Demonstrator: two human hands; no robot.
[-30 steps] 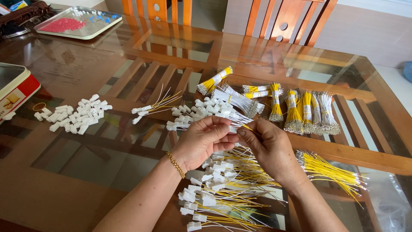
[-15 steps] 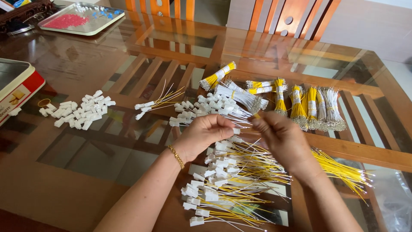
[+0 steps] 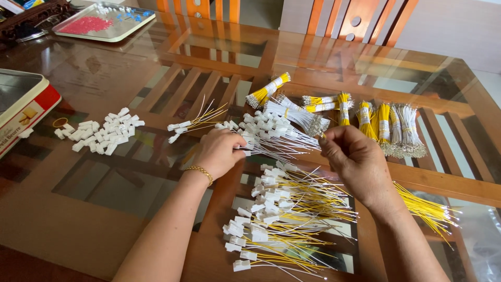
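White plug sits pinched in our left hand. Our right hand grips thin wires above the finished pile.

Two hands, one tin, one tray, three chairs.

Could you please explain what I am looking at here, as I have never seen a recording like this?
This is one view from a camera worn on a person's head, looking down at their own bare hands over a glass-topped wooden table. The left hand, with a gold bracelet, pinches a small white plastic connector. The right hand is closed near thin white wires; what it grips is hidden. Below lie finished yellow-and-white wired connectors. To the left sits a heap of loose white connectors; behind are taped bundles of yellow and white wires.
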